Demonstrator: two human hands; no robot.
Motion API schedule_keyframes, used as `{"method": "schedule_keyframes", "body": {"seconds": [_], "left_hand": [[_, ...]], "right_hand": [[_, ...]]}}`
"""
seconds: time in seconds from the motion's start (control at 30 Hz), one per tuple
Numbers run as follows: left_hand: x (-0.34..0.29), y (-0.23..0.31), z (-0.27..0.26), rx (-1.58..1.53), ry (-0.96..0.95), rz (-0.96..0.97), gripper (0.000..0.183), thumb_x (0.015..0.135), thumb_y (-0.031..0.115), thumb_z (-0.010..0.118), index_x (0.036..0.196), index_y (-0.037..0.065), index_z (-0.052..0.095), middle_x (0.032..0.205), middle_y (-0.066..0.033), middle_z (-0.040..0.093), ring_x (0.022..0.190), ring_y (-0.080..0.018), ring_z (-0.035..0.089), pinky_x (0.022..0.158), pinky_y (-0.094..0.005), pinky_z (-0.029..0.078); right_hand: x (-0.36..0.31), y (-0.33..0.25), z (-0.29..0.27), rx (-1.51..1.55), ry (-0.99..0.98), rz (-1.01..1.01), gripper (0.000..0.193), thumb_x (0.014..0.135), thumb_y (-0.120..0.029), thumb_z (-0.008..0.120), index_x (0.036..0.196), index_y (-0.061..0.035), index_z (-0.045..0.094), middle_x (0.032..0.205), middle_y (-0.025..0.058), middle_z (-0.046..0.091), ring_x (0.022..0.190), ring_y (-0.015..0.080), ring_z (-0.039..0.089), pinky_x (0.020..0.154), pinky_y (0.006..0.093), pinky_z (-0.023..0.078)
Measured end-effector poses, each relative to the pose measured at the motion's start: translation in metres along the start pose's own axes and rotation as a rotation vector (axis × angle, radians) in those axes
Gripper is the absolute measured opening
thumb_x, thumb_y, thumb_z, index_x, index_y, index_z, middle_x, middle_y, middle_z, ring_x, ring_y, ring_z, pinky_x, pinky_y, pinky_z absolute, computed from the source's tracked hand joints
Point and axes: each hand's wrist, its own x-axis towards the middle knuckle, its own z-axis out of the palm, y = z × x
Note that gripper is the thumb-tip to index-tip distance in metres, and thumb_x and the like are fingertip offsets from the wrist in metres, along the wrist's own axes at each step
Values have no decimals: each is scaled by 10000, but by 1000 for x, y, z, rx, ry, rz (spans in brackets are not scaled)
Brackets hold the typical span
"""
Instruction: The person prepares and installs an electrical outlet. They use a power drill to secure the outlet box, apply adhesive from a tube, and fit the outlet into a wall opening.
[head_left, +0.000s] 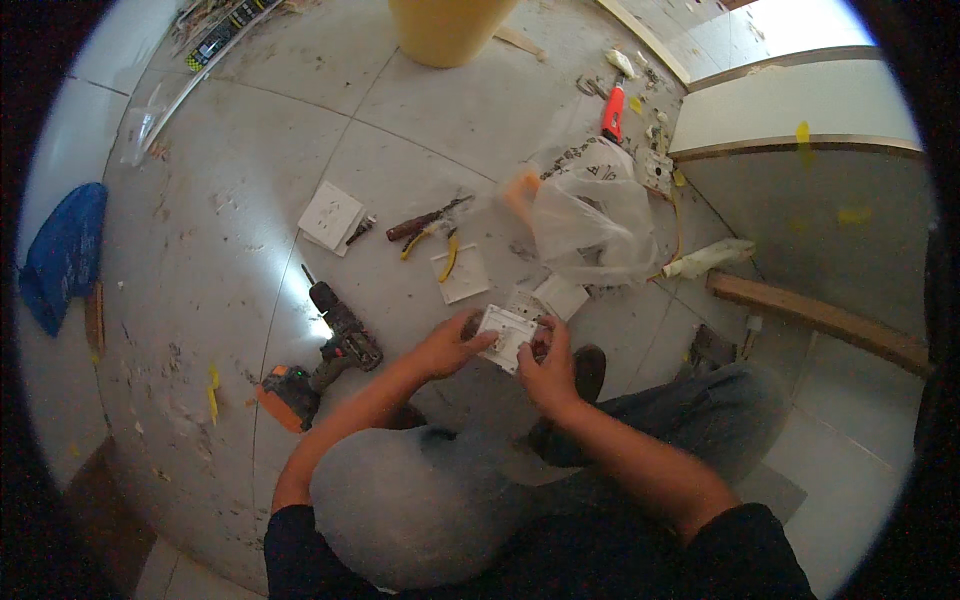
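The left hand (452,346) and the right hand (549,372) both have a closed grip on a white square wall plate (507,336), one at its left edge and one at its right, above the tiled floor (430,130). Just beyond it, yellow-handled pliers (452,258) lie partly over a second white plate (466,284). A cordless drill (346,338) lies to the left, its light shining on the tiles; a clear plastic bag (600,235) sits farther off, to the right.

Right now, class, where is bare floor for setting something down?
Mostly bare tile: between the yellow bucket and screwdriver, and between the plastic bag and right knee. Crowded: beyond the held white plate, around the pliers.
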Motion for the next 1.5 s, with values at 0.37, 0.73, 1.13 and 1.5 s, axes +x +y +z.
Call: {"method": "schedule_keyframes", "body": {"seconds": [0.37, 0.73, 1.13, 1.5], "left_hand": [[-46, -19, -27, -428, 147, -251, 344, 998, 236, 723, 1250, 23, 624, 1103, -59, 708, 955, -145, 654, 794, -318, 533], [-57, 19, -48, -535, 146, -258, 343, 1003, 261, 703, 1253, 33, 649, 1047, -21, 706, 853, -121, 648, 703, -286, 515], [-65, 64, -79, -491, 234, -120, 312, 1027, 249, 668, 1275, 60, 664, 1051, -6, 722, 848, -88, 635, 711, -264, 490], [-92, 122, -92, -382, 344, 149, 290, 1038, 170, 645, 1279, 10, 645, 1036, -41, 723, 894, -107, 644, 792, -284, 515]], "right_hand": [[65, 48, -37, -709, 202, -108, 900, 827, -280, 804, 1538, -1, 330, 1524, 257, 435, 1399, 442, 439, 1139, 511, 425], [72, 23, -55, -593, -50, 241, 1056, 670, -421, 918, 1452, 65, 400, 1440, 293, 508, 1339, 419, 517, 1105, 463, 448], [-21, -117, -55, -546, -127, -425, 1027, 799, -297, 876, 1524, 89, 261, 1446, 315, 427, 1331, 455, 488, 1110, 503, 434], [-26, -129, -50, -196, -179, -851, 1039, 726, -132, 918, 1525, 20, 270, 1487, 240, 368, 1360, 382, 484, 1092, 456, 506]]}}
